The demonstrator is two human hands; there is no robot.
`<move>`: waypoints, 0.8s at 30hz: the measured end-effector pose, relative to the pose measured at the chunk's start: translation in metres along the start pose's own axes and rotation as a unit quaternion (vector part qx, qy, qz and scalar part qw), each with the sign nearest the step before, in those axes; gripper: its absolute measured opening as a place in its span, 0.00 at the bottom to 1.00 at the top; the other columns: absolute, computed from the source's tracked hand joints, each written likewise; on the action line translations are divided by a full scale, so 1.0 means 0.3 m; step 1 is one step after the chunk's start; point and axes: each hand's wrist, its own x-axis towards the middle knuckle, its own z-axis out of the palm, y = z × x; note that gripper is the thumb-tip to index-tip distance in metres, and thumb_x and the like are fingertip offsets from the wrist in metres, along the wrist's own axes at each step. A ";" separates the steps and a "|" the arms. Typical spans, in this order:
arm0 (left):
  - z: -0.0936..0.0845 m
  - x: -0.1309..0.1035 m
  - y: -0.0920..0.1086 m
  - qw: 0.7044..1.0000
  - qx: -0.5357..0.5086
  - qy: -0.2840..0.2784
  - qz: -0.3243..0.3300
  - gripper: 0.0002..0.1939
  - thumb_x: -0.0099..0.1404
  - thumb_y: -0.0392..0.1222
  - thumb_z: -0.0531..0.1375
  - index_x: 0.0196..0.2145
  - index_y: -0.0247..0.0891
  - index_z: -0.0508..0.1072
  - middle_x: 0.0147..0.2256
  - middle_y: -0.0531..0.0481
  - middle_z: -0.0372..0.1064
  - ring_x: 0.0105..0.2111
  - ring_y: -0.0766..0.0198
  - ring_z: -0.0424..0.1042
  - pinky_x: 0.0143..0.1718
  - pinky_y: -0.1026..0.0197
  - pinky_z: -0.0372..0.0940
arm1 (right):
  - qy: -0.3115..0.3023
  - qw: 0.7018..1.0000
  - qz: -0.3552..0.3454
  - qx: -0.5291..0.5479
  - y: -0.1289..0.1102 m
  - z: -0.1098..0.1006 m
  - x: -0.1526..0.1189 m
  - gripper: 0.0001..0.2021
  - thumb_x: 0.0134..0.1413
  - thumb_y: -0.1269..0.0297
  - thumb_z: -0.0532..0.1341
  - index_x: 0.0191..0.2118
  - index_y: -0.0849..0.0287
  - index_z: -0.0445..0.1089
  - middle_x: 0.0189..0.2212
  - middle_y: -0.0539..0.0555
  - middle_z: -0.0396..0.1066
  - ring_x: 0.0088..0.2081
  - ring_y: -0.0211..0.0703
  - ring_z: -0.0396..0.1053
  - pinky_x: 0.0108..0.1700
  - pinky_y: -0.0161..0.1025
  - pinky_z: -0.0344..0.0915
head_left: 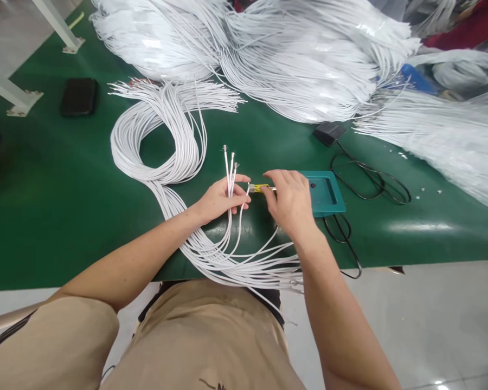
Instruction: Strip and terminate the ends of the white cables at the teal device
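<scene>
My left hand (pixel 226 199) is closed around several white cables (pixel 231 181), whose stripped ends stick up above the fingers. One more white cable (pixel 240 222) rises to my left fingertips, its end meeting the tip of a small yellow-and-metal tool (pixel 259 188). My right hand (pixel 290 200) has its fingers curled around that tool, which points left towards my left hand. Most of its body is hidden by the palm. Directly behind the right hand sits a teal tray-like box (pixel 325 192), partly covered by the fingers.
A looped bundle of white cables (pixel 124 143) lies left and runs under my forearms to the front edge of the green table (pixel 268 135). Large cable heaps (pixel 301 59) fill the back. A black cord (pixel 384 179), a black adapter (pixel 328 132) and a black case (pixel 78 96) lie around.
</scene>
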 end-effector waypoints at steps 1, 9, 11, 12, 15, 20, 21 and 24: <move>0.000 0.004 -0.003 1.000 0.017 0.005 0.000 0.24 0.57 0.39 0.65 0.51 0.35 0.65 0.31 0.49 0.72 0.29 0.64 0.75 0.22 0.69 0.64 | -0.019 1.000 -0.004 -0.017 0.020 -0.007 0.009 0.08 0.59 0.68 0.55 0.41 0.59 0.70 0.40 0.59 0.74 0.44 0.52 0.66 0.53 0.49 0.55; 0.011 0.025 -0.010 0.995 0.084 0.050 -0.004 0.24 0.56 0.39 0.65 0.50 0.36 0.66 0.31 0.48 0.73 0.30 0.61 0.77 0.20 0.69 0.66 | -0.103 0.994 -0.020 -0.023 0.079 -0.002 0.053 0.05 0.50 0.75 0.58 0.31 0.58 0.70 0.30 0.55 0.74 0.38 0.48 0.66 0.52 0.46 0.55; 0.013 0.031 -0.013 0.993 0.099 0.062 -0.003 0.24 0.55 0.39 0.65 0.50 0.36 0.66 0.30 0.50 0.72 0.30 0.61 0.77 0.20 0.69 0.67 | -0.100 0.995 -0.019 -0.020 0.078 0.005 0.055 0.06 0.49 0.75 0.58 0.29 0.58 0.70 0.28 0.55 0.73 0.37 0.48 0.64 0.48 0.45 0.56; 0.013 0.034 -0.017 0.992 0.109 0.066 -0.002 0.24 0.55 0.39 0.65 0.50 0.37 0.66 0.29 0.50 0.72 0.30 0.61 0.77 0.20 0.69 0.67 | -0.097 0.995 -0.016 -0.019 0.077 0.007 0.056 0.07 0.49 0.75 0.57 0.28 0.58 0.70 0.27 0.55 0.72 0.36 0.48 0.64 0.46 0.44 0.56; 0.013 0.041 -0.032 0.986 0.147 0.076 0.008 0.23 0.55 0.38 0.64 0.49 0.38 0.68 0.29 0.52 0.73 0.29 0.62 0.77 0.21 0.69 0.68 | -0.090 0.996 0.008 -0.027 0.075 0.011 0.061 0.08 0.49 0.75 0.56 0.27 0.58 0.70 0.25 0.55 0.69 0.35 0.48 0.62 0.42 0.43 0.57; 0.013 0.044 -0.047 0.983 0.164 0.075 0.017 0.22 0.54 0.37 0.64 0.48 0.39 0.69 0.28 0.52 0.74 0.28 0.63 0.76 0.22 0.68 0.68 | -0.099 0.994 0.001 -0.048 0.074 0.001 0.056 0.07 0.53 0.73 0.56 0.31 0.58 0.71 0.26 0.56 0.69 0.38 0.49 0.65 0.48 0.47 0.60; 0.012 0.044 -0.047 0.985 0.156 0.070 0.014 0.22 0.54 0.37 0.64 0.48 0.38 0.69 0.28 0.52 0.74 0.28 0.62 0.77 0.23 0.68 0.69 | -0.089 0.995 -0.008 -0.054 0.077 -0.002 0.049 0.06 0.54 0.71 0.57 0.33 0.58 0.72 0.29 0.56 0.71 0.40 0.50 0.65 0.53 0.51 0.58; 0.008 0.046 -0.042 0.990 0.133 0.055 0.000 0.23 0.54 0.37 0.64 0.49 0.37 0.68 0.29 0.50 0.75 0.29 0.61 0.77 0.24 0.66 0.70 | -0.005 0.994 0.030 -0.104 0.097 -0.001 0.017 0.11 0.58 0.65 0.57 0.45 0.59 0.70 0.44 0.60 0.73 0.52 0.55 0.63 0.62 0.63 0.43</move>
